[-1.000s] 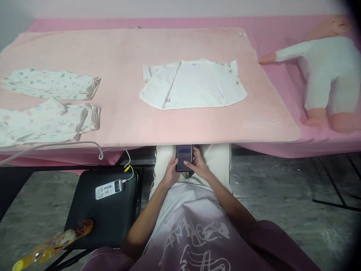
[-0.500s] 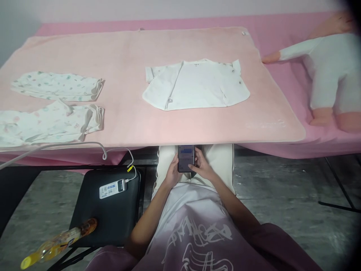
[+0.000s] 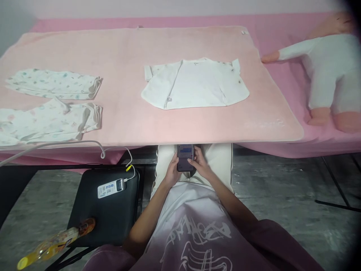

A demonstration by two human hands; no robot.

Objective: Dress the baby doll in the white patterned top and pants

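Low over my lap, just under the table's front edge, a dark smartphone (image 3: 185, 156) is held with its screen lit. My left hand (image 3: 172, 171) grips its left side, the thumb along the edge. Around the right side curl the fingers of my right hand (image 3: 202, 164), whose thumb rests on the screen. Beyond the phone, a white short baby top (image 3: 204, 84) lies spread flat on the pale pink mat (image 3: 126, 124). Neither hand touches the clothing.
Folded printed baby clothes (image 3: 53, 84) lie on the mat's left. A doll in white (image 3: 324, 71) lies at the right on the pink cloth (image 3: 267, 148). A black stool (image 3: 113, 218) holds a power bank (image 3: 111, 189) with a cable (image 3: 84, 142), and a yellow-capped bottle (image 3: 56, 242).
The camera view has shifted very slightly. Both hands stay on the phone, and the right thumb has moved slightly up on the screen.
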